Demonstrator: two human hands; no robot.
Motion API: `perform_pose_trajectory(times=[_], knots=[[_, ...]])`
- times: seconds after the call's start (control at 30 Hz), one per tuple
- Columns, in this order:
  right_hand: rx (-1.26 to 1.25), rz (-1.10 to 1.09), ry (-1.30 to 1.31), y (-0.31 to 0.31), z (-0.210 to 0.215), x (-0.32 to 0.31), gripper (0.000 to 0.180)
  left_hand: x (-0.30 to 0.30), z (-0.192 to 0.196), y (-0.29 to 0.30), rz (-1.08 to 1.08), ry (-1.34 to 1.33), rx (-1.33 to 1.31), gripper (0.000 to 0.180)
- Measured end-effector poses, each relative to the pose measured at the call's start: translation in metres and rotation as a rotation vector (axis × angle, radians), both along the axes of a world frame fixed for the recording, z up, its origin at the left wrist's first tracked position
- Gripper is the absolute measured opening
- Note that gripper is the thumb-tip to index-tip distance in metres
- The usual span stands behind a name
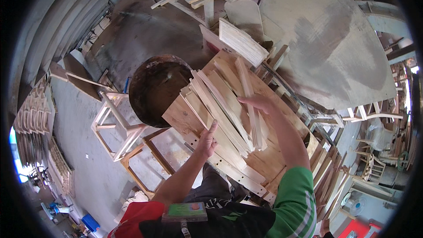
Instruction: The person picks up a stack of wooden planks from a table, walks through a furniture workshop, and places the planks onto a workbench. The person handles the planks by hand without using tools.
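Note:
Long pale wooden strips lie bunched in a loose, slanting pile on a plywood tabletop. At the pile's lower left edge is my left hand; its thumb points up along the outer strips and its other fingers are curled in against them. Across the pile, my right hand closes over a grooved wooden strip on the right side, fingertips pointing left. That strip lies slightly apart from the bunch. The underside of each grip is hidden.
A rusty round drum stands against the table's far left side. Wooden frames sit on the floor at left. A toothed saw blade shows near the table's right edge. A big grey board leans beyond, and stacked lumber lies at right.

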State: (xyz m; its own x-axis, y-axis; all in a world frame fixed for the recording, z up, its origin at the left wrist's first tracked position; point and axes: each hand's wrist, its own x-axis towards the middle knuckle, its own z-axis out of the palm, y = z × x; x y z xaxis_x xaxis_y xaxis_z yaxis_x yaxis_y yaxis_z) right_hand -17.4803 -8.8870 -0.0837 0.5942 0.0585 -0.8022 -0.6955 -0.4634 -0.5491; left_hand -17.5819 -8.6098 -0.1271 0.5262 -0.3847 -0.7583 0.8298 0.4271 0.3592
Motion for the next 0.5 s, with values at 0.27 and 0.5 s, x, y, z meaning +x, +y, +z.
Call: perform_pose_trajectory(times=[0.27, 0.5], knots=[[0.364, -0.392, 0.151, -0.020, -0.017, -0.029, 0.064, -0.004, -0.044, 0.032, -0.137, 0.105, -0.267, 0.097], [0.512, -0.426, 0.153, -0.019, -0.055, -0.050, 0.064, 0.002, -0.033, 0.048, -0.263, 0.041, -0.265, 0.074]])
